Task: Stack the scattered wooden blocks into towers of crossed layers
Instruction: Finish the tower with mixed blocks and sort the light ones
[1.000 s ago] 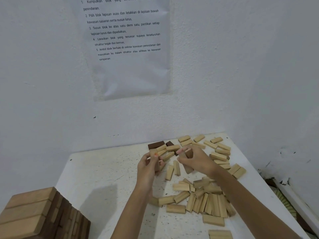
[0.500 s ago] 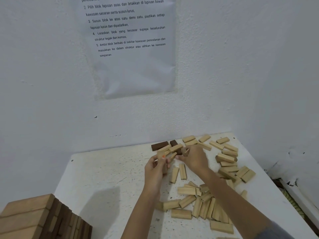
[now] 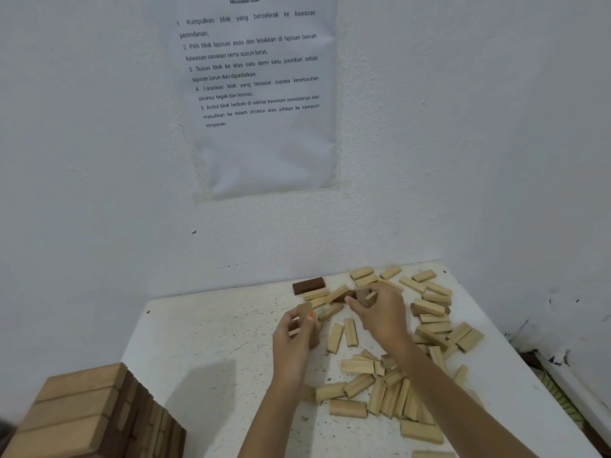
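Observation:
Several pale wooden blocks lie scattered over the right half of the white table. One dark brown block lies at the back by the wall. My left hand grips a few upright pale blocks above the table's middle. Just right of it, my right hand pinches a brown block lifted from the pile's far end. A finished tower of crossed layers stands at the near left corner.
White walls close the table in at the back and right. A printed instruction sheet hangs on the back wall. The table's right edge drops to clutter on the floor.
My right hand has moved toward the far end of the pile and picked up another block. My left hand stays in place with its blocks. The camera has tilted slightly.

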Available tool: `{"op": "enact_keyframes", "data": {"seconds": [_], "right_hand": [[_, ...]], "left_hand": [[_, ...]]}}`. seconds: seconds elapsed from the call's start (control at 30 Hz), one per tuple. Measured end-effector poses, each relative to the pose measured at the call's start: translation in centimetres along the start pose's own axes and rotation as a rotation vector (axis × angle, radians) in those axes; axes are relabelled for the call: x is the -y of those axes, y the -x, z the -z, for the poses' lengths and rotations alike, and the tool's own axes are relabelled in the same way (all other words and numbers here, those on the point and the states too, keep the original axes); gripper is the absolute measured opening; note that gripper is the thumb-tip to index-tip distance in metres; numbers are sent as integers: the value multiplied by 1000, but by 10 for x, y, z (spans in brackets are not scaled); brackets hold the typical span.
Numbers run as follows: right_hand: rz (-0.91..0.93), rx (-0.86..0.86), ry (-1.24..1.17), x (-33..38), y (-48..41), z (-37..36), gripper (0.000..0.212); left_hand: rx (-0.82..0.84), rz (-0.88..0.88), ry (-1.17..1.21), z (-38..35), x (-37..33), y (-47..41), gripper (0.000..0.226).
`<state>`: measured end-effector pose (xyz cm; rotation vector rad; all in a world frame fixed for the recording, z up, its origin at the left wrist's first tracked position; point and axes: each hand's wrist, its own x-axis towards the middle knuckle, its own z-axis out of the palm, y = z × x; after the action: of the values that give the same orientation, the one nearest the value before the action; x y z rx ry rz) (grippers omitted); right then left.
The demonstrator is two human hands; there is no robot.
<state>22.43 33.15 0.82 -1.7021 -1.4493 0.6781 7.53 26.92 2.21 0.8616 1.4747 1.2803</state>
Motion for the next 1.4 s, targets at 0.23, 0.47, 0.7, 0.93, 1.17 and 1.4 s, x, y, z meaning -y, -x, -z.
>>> {"op": "enact_keyframes", "data": {"seconds": [0.23, 0.47, 0.7, 0.93, 1.17, 1.4], "right_hand": [[-39, -9, -261, 19, 38, 32, 23], [-66, 52, -479, 21, 102, 60, 24], [-222, 135, -606, 16, 163, 52, 13], [-314, 273, -542, 3, 202, 37, 16], [-321, 339, -460, -2, 218, 27, 27], [-322, 238, -437, -13, 222, 24, 25]], "left_hand": [[14, -22, 1, 6, -4, 26, 13], [-12, -98, -23, 19, 5, 67, 16], [-31, -118, -40, 32, 28, 111, 18], [-23, -73, -184, 53, 54, 148, 15], [-25, -49, -282, 74, 70, 164, 11], [-53, -122, -396, 81, 76, 164, 23]]}}
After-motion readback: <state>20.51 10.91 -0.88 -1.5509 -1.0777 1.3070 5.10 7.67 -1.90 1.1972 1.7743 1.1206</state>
